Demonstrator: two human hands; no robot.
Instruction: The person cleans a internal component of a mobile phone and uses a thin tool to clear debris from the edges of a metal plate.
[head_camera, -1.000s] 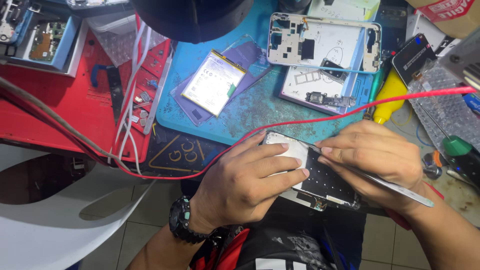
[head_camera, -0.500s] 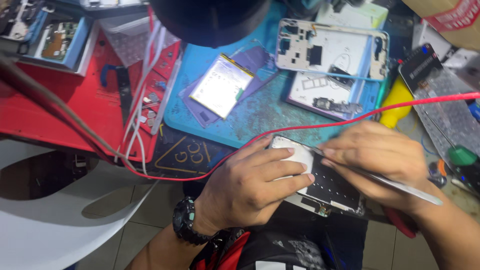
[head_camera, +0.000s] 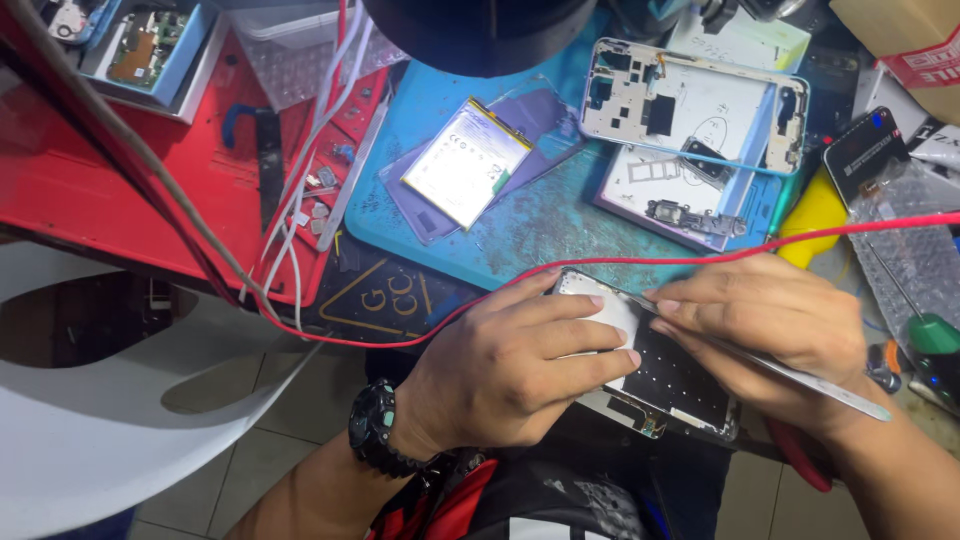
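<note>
We have the phone (head_camera: 650, 365) at the near edge of the bench, just below the blue mat (head_camera: 520, 235), its opened back facing up; our left hand (head_camera: 510, 375) lies flat over its left half, fingers together and pressing down; our right hand (head_camera: 770, 325) pinches a thin metal pry tool (head_camera: 800, 375), fingers closed on the blade, its tip at the phone's upper edge; we judge it best to keep the blade shallow and nearly flat, press steadily with the left, and mind the red wire (head_camera: 640, 262) crossing just above.

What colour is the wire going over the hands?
Red. The wire runs over the person's right hand, shown clearly in the head view.
</note>
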